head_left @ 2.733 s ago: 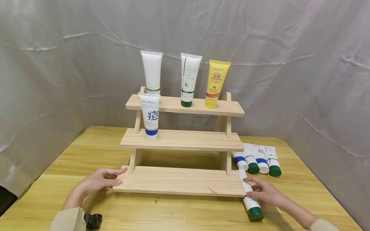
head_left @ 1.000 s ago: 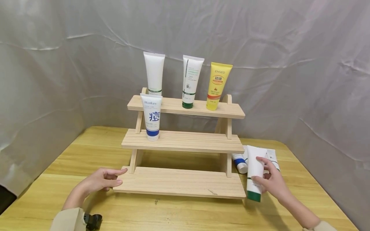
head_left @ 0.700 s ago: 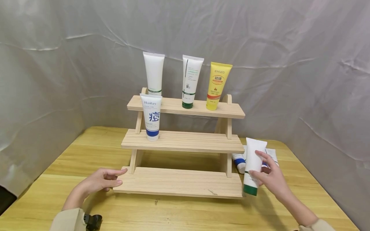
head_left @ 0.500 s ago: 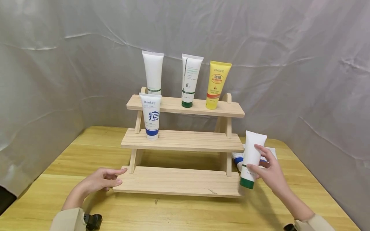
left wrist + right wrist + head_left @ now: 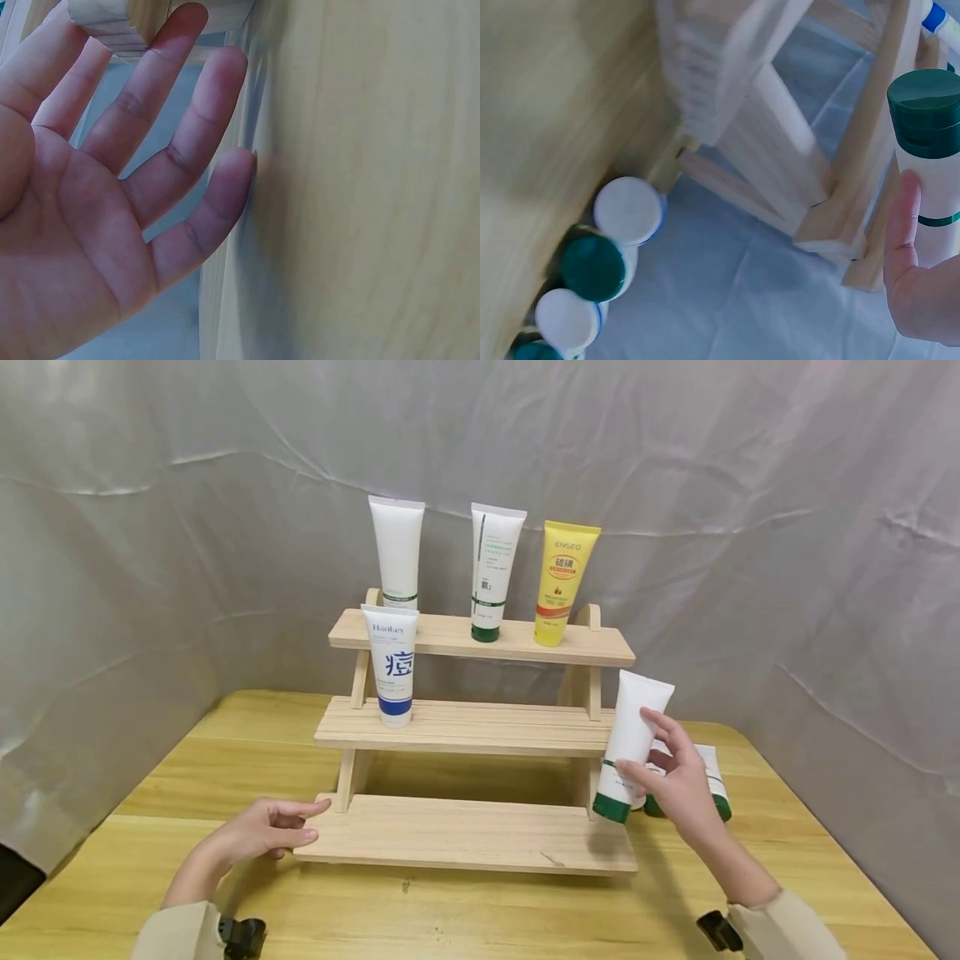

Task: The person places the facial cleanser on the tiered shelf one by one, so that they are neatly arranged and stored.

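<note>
My right hand [image 5: 671, 768] grips a white squeeze tube with a green cap [image 5: 633, 727] between thumb and fingers. The tube is tilted, cap end down, in front of the right end of a three-tier wooden display rack [image 5: 465, 835], above its lowest shelf. In the right wrist view its green cap [image 5: 926, 112] faces the camera, with the thumb along the tube. My left hand [image 5: 258, 831] touches the left end of the lowest shelf with thumb and fingertips. Seen from the left wrist, its fingers [image 5: 187, 142] are spread and loosely bent beside the shelf end.
On the top shelf stand two white tubes [image 5: 397, 552] [image 5: 497, 560] and a yellow tube [image 5: 564, 577]. A white-and-blue tube [image 5: 392, 660] stands at the middle shelf's left. Several tubes [image 5: 708, 768] lie right of the rack, partly hidden by my right hand. Grey cloth [image 5: 480, 435] hangs behind.
The right hand has picked up the green-capped tube from the table beside the rack, raised it and brought it left over the lowest shelf's right end. The left hand has stayed put.
</note>
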`<state>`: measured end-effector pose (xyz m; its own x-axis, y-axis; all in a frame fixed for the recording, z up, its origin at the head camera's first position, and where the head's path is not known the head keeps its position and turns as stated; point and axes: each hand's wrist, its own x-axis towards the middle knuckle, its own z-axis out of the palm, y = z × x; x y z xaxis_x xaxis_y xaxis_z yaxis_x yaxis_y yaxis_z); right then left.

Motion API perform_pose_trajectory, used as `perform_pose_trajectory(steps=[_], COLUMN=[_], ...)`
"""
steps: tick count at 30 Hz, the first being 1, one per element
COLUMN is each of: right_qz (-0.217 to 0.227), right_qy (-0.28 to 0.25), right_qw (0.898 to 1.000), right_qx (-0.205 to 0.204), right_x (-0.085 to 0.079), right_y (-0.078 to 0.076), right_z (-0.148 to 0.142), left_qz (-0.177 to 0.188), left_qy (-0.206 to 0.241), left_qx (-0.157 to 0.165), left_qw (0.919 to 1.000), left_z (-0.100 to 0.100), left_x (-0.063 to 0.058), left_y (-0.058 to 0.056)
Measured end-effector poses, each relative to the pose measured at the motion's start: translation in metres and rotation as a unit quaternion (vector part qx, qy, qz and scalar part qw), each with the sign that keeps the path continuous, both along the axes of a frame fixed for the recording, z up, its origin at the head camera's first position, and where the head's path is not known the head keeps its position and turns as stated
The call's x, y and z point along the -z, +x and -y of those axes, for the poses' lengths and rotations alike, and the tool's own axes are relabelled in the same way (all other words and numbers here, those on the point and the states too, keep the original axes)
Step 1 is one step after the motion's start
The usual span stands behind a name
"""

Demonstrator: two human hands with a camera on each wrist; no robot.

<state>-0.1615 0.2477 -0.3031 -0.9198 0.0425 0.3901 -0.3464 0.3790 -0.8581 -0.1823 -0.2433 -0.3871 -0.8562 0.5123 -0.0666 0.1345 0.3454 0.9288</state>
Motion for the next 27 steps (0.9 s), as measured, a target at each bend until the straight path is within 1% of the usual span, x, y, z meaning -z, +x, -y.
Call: perform_pose_trajectory(steps=[7,13,20,27], right_qz=[-0.022,-0.030,-0.029,-0.051], right_qy=[-0.017,-0.036,-0.082,-0.100], right_qw=[0.999,0.999,0.995,0.992], right_qx=[-0.018,-0.021,-0.040,-0.057], right_x=[-0.010,-0.017,-0.024,-0.027], right_y=[-0.011,-0.018,-0.028,-0.039], right_z=[0.018,0.035,0.056,0.075], left_qz=[-0.002,-0.007,0.010,0.013], left_qy=[-0.001,0.001,-0.001,-0.009], left_qx=[0.000,0.004,-0.009,-0.018], left_qw=[1.0000,1.0000,0.9999,0.9997], left_z=[0.000,0.000,0.000,-0.001], left_x=[-0.001,-0.001,0.001,0.001], left_y=[0.001,0.000,0.000,0.000])
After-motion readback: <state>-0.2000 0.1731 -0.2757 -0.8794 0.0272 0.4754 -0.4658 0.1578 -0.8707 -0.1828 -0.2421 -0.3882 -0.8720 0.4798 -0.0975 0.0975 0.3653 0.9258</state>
